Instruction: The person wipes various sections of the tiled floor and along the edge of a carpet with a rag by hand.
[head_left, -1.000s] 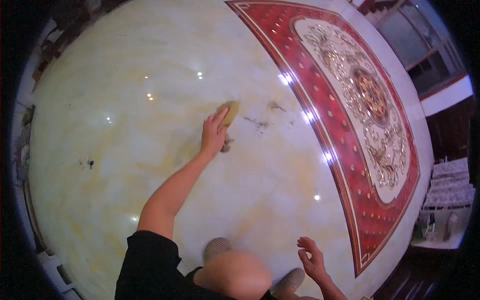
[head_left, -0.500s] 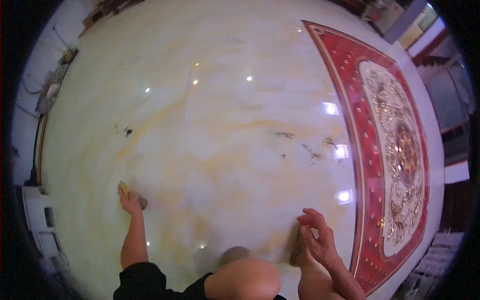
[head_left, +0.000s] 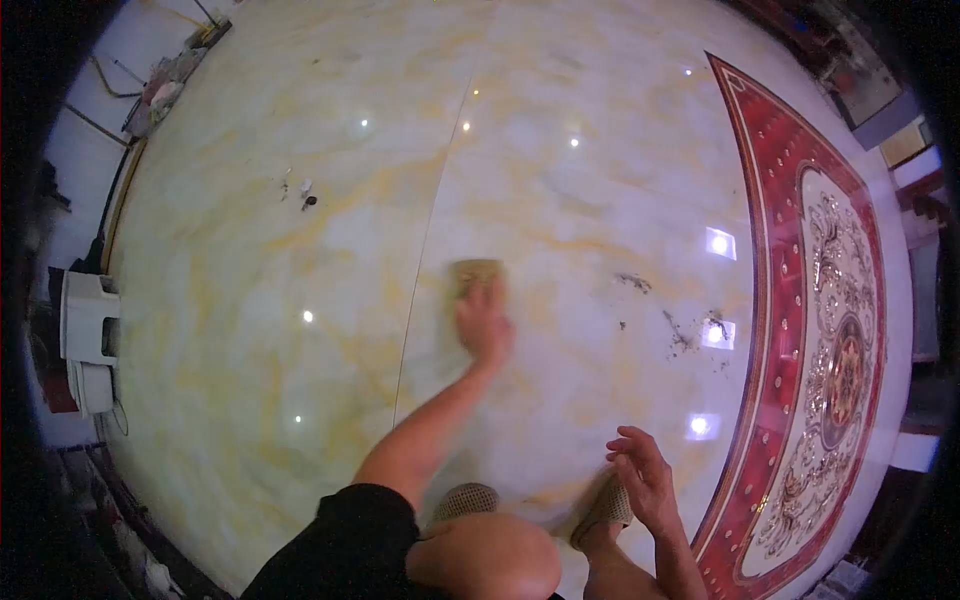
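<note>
My left hand (head_left: 484, 325), blurred by motion, presses a yellowish-brown cloth (head_left: 476, 268) flat on the glossy marbled floor (head_left: 560, 400), just right of a thin floor seam. The cloth shows past my fingertips; its underside is hidden. Above my right shoe hangs my right hand (head_left: 648, 475), fingers loosely bent and apart, with nothing in it. Dark smudges (head_left: 680, 335) mark the floor to the right of the cloth, near the patterned panel. Another dark spot with pale bits (head_left: 309, 200) lies at the upper left.
A red panel with gold ornament (head_left: 785, 330) runs down the right side. At the left edge stands a white stool (head_left: 90, 315), with clutter (head_left: 160, 95) along the wall above it. My knee (head_left: 490, 555) and patterned shoes (head_left: 467, 500) are at the bottom.
The view has turned left. My left hand with the cloth swept to the far left, then came back to the middle of the floor. My right hand stays near my leg.
</note>
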